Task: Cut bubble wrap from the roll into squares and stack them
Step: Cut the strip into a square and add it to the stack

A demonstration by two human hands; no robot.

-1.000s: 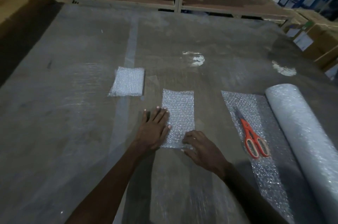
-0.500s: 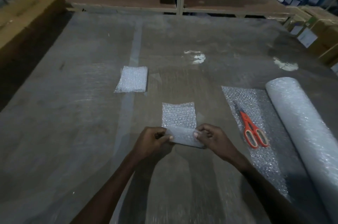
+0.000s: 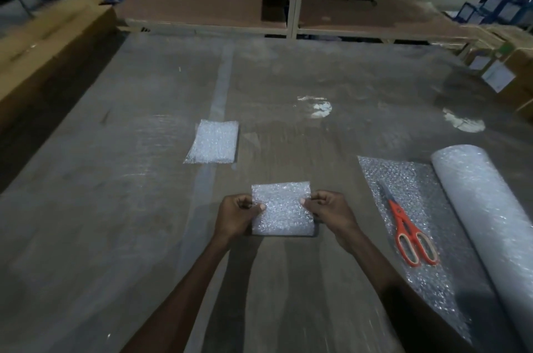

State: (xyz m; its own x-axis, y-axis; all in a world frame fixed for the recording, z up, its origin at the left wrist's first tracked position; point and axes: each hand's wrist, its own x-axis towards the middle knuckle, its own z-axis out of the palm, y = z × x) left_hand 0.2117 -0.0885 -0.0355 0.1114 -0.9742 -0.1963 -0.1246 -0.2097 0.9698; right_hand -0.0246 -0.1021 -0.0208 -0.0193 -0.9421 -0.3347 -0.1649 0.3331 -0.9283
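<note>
Both hands, left and right, pinching folded bubble-wrap square by its side edges

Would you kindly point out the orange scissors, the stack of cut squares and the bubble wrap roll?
orange scissors (image 3: 403, 222): head view, on the pivot, where blades meet handles.
stack of cut squares (image 3: 214, 141): head view, middle of the top sheet.
bubble wrap roll (image 3: 484, 208): head view, on the rolled body.

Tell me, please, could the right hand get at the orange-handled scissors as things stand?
Probably not straight away: the right hand is pinching the folded bubble wrap piece. Nothing lies between it and the orange-handled scissors, though.
</note>
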